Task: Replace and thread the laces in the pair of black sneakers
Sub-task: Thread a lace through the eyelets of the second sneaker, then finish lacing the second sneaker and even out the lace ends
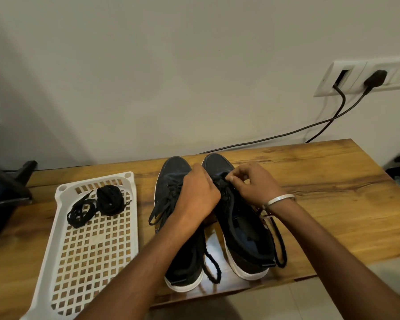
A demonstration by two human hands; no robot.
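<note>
Two black sneakers with white soles stand side by side on the wooden table, toes toward the wall: the left sneaker (171, 181) and the right sneaker (243, 229). My left hand (198, 192) and my right hand (249, 181) meet over the right sneaker's front eyelets, fingers curled and pinching its black lace (219, 181). Loose lace ends trail off the shoe: one loop (211, 269) lies between the sneakers and another (280, 241) to the right. Two coiled black spare laces (97, 203) lie in the far end of a white tray. My left hand hides part of the left sneaker's tongue.
The white perforated tray (90, 257) lies left of the sneakers. A wall socket (365, 77) with two black cables (310, 128) is at the back right. A dark object (7, 188) stands at the left edge. The table's front edge (252, 292) is close to the heels.
</note>
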